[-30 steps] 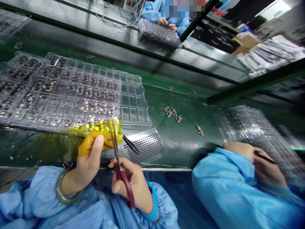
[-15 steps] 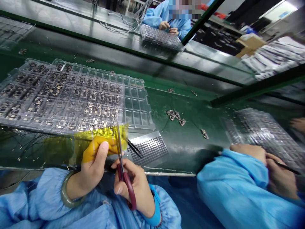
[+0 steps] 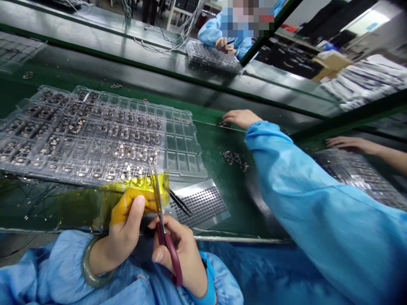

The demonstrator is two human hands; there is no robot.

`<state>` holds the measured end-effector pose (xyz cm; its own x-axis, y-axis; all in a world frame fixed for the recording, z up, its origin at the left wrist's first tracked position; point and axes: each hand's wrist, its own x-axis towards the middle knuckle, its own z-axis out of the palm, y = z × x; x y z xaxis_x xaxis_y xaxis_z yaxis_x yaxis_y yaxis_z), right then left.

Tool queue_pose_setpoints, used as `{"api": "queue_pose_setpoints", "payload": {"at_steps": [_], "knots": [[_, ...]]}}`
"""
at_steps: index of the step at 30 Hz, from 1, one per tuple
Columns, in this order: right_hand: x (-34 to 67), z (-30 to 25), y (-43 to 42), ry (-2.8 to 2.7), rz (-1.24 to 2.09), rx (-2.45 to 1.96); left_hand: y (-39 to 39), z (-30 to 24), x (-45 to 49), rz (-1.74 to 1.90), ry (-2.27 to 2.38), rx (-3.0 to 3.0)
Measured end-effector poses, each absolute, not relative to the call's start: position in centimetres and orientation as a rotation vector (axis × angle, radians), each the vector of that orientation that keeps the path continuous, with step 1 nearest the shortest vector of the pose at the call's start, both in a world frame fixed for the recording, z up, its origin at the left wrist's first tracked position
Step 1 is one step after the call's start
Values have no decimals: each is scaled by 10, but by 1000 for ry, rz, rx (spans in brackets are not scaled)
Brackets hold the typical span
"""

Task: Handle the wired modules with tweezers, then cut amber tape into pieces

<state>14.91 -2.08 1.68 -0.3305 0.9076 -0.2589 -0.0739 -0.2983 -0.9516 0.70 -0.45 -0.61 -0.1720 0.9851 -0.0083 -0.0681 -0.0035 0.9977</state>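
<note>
**Q:** Starting at the left, what is the left hand (image 3: 125,224) doing?

**A:** It holds a tight pinch on the yellow film (image 3: 143,186), thumb and fingers closed on it. A green bangle (image 3: 92,269) sits at the wrist. The film runs left from the grip along the bench edge and seems to lie across the near rim of the clear tray (image 3: 190,173).

**Q:** And the right hand (image 3: 181,258)?

**A:** Its fingers are through the red handles of the scissors (image 3: 168,252), holding them firmly. The blades stand nearly upright, open only a narrow gap, and cross the film just right of the left grip.

**Q:** What is good practice here?

**A:** In my judgement, keep the film taut between pinch and blades, and keep the tips clear of the tray's contents.

**Q:** Condition of the film?

**A:** Translucent and smooth, with no tear visible. The cut edge cannot be assessed at this view.

**Q:** Further right?

**A:** Past the scissors lie tweezers (image 3: 179,202) on a mesh sheet (image 3: 203,207). A co-worker's arm (image 3: 302,178) reaches across, well right of the grip, above a heap of small parts (image 3: 234,157).
</note>
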Motion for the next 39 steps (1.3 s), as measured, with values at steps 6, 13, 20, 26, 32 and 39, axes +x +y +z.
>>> {"api": "queue_pose_setpoints", "payload": {"at_steps": [6,13,20,26,32,39], "knots": [[149,21,-18,-1191,1753,-1117,-8,-9,7,1344,1340,1173],[147,24,-16,-1153,1750,-1170,-10,-12,7,1402,1436,1280],[148,22,-17,-1093,1766,-1176,-11,-12,9,1362,1393,1352],[146,22,-15,-1084,1784,-1135,-11,-8,11,1382,1402,1374],[145,24,-17,-1015,1801,-1154,-10,-7,10,1350,1435,1372],[148,25,-18,-1050,1782,-1173,-12,-11,9,1354,1471,1410]]}}
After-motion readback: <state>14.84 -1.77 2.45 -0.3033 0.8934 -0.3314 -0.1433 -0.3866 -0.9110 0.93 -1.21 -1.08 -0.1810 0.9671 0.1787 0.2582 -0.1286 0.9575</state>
